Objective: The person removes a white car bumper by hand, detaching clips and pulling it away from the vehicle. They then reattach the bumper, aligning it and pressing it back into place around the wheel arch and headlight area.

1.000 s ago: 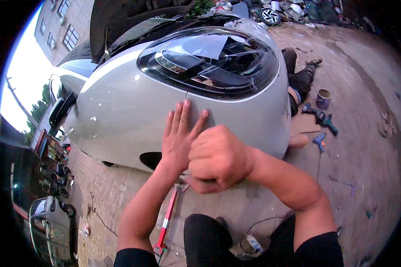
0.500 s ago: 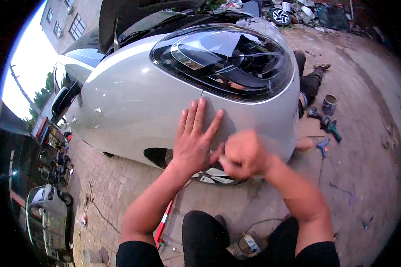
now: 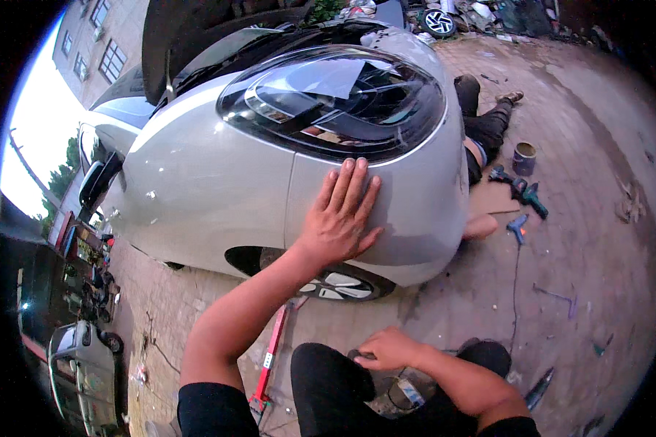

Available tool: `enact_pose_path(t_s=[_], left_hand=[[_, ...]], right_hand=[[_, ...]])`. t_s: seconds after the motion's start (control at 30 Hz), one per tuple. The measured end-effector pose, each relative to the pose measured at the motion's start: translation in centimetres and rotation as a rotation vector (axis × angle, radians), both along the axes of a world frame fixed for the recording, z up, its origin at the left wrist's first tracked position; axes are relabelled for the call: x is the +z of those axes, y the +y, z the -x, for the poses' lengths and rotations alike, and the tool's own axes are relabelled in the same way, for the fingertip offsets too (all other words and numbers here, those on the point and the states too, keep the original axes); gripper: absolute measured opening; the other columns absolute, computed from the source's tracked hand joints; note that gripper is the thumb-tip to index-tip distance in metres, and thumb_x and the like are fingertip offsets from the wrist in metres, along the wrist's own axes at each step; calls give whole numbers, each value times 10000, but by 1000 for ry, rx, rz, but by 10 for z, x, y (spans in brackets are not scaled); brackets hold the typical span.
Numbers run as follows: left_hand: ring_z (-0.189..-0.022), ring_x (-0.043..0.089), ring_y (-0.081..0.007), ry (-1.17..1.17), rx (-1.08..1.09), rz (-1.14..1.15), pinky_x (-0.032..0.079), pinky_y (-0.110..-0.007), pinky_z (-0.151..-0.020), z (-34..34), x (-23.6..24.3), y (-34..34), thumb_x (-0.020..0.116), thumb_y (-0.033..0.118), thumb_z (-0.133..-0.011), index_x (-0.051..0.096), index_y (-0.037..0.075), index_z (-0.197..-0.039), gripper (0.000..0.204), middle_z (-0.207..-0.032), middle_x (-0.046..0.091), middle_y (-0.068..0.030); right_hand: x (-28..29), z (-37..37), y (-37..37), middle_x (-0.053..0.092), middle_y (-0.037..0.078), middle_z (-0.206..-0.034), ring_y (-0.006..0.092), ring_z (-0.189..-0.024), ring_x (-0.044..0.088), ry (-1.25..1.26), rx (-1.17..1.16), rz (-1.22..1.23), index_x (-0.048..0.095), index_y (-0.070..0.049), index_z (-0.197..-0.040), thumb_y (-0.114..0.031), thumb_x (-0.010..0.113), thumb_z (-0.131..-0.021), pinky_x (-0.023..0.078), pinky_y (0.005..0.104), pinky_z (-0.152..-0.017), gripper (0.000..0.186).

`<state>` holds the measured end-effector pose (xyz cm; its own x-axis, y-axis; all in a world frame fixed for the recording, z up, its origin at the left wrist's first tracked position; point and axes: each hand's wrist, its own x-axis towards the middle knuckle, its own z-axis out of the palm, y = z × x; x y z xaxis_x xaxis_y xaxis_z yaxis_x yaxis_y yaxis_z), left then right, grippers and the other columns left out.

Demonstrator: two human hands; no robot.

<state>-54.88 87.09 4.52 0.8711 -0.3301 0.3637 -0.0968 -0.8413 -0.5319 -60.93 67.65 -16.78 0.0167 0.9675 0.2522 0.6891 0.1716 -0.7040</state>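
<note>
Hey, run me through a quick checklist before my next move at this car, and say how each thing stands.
1. Left hand on the bumper: ok, spread against it with its tips near the headlight.
2. Right hand off the bumper: ok, it is down by the knees.
3. Right hand empty: cannot tell, it is curled.
4. Hood shut: not ok, it stands open.
5. Nobody down beside the car: not ok, a person lies there.
6. Power tools put away: not ok, they lie on the ground.
</note>
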Motion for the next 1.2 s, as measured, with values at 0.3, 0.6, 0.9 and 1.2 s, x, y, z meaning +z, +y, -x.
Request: enact_pose_path(t_s=[0.3, 0.6, 0.9, 1.2], left_hand=[[-1502, 219, -437, 9, -71, -41, 152, -520, -1241, -26, -5, -29, 655, 546, -858, 372, 116, -1551, 863, -1616, 226, -272], [-1498, 267, -373, 152, -74, 17, 196, -504, -1232, -19, 20, -39, 678, 438, -863, 422, 121, -1522, 775, -1627, 274, -187], [-1353, 455, -373, -81, 190, 299, 341, -513, -1132, 73, 56, -23, 740, 299, -820, 491, 44, -1437, 713, -1459, 486, -182], [-1302, 512, -394, 304, 359, 672, 402, -485, -1109, 281, -122, 0, 751, 331, -837, 561, 40, -1376, 641, -1404, 545, -211]], right_hand=[[-4, -5, 17, 686, 153, -794, 395, -776, 672, -10, -18, 161, 673, -92, -838, -445, 600, -925, 514, 545, -664, 371], [-21, -7, 17, 709, 138, -875, 387, -845, 676, -4, -19, 218, 679, -89, -907, -457, 628, -913, 522, 520, -714, 372], [-48, -14, 11, 720, 156, -1019, 374, -966, 680, -78, -23, 488, 710, -76, -1033, -498, 656, -894, 538, 516, -798, 447], [-44, -18, 1, 715, 180, -1092, 388, -1029, 672, -194, -50, 572, 684, -101, -1193, -523, 632, -912, 539, 517, -840, 510]])
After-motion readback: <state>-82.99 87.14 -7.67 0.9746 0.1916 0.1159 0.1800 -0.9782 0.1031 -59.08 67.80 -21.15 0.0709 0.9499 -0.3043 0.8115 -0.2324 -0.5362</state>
